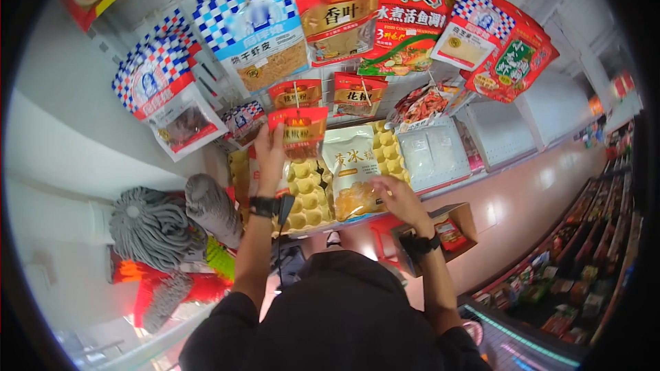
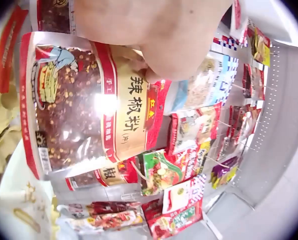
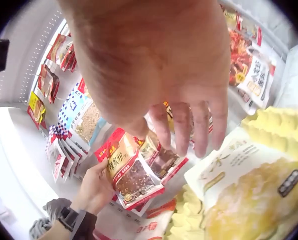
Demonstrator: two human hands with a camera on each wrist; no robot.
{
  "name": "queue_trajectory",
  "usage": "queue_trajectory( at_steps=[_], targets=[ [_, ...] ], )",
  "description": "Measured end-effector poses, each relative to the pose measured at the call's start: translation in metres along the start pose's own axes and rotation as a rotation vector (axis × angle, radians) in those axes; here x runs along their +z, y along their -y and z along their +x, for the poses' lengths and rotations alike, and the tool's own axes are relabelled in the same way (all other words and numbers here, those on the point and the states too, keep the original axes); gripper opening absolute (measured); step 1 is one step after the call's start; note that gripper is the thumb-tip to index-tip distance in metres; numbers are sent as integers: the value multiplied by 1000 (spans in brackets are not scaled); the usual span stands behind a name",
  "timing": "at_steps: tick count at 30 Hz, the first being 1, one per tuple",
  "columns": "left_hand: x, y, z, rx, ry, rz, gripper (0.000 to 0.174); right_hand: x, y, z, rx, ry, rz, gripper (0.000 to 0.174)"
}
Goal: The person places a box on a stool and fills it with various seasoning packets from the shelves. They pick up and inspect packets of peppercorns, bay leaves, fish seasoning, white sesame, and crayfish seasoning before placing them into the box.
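Observation:
My left hand (image 1: 270, 159) pinches a red and gold bag of chili flakes (image 1: 300, 135) by its edge, in front of the hanging packets. Dark red flakes show through its clear window in the left wrist view, with the thumb and fingers at the upper edge. My right hand (image 1: 402, 200) is over the right edge of a white and yellow bag of rock sugar (image 1: 352, 173), its fingers loosely bent and gripping nothing. The sugar bag lies on yellow egg trays (image 1: 304, 199). Right behind the held bag hangs a similar red and gold packet (image 1: 294, 91).
Several seasoning bags hang on hooks above, among them a blue-checked bag (image 1: 258, 41) and a fish seasoning bag (image 1: 402, 31). Grey mop heads (image 1: 148, 223) stand at the left. A cardboard box (image 1: 464, 223) sits low at the right, below the shelf edge.

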State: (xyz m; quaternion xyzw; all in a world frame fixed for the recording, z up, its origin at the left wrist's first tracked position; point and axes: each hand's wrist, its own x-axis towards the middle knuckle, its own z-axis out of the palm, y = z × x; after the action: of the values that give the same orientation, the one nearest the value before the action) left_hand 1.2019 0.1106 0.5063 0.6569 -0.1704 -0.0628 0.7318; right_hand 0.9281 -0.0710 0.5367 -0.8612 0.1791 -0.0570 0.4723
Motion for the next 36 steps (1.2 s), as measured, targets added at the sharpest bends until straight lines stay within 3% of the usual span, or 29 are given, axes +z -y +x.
queue_trajectory(
  at_steps=[3,6,8,10,11,14,16,17,18,20,21,25,27,29,30,31,32,34,36],
  targets=[
    [0,-41,-34,-25,154,-30,26,26,26,35,-108,-114,160,32],
    [1,-42,-58,-115,185,-140,25,56,46,61,-158,-57,369,40],
    [-7,-34,-51,-179,220,-202,28,68,47,70,-22,220,530,40],
    [-7,-34,-30,-181,262,-517,35,73,43,63,-63,155,541,42],
    [-9,-9,-14,-201,174,-456,46,68,40,56,-32,139,489,41],
    [9,22,26,-178,58,-208,50,50,22,26,8,133,385,40],
    [25,46,43,-10,150,200,69,34,11,-3,78,113,342,39],
    [16,112,74,191,131,429,74,29,3,-17,85,102,342,39],
    [17,112,78,191,147,424,74,25,-6,-31,113,48,376,37],
    [28,104,78,119,-78,344,64,15,-18,-57,154,-33,415,36],
    [31,99,73,187,-171,270,45,11,-21,-71,191,-104,459,34],
    [20,57,43,-18,70,331,30,-3,-24,-114,283,-275,624,28],
    [20,34,17,231,108,296,27,-3,-31,-127,301,-314,665,28],
    [0,20,-1,103,178,314,33,5,-48,-134,249,-348,522,30],
    [23,-64,-38,-67,171,671,35,6,-55,-138,188,-349,375,32],
    [1,-29,-37,-25,120,509,34,7,-56,-139,182,-340,366,34],
    [-7,-33,-49,-207,151,241,32,7,-53,-138,176,-334,354,36],
    [-6,-51,-80,-45,229,236,28,4,-47,-139,63,-260,283,37],
    [0,-50,-109,118,274,254,23,-10,-30,-142,73,-99,371,40]
  ],
)
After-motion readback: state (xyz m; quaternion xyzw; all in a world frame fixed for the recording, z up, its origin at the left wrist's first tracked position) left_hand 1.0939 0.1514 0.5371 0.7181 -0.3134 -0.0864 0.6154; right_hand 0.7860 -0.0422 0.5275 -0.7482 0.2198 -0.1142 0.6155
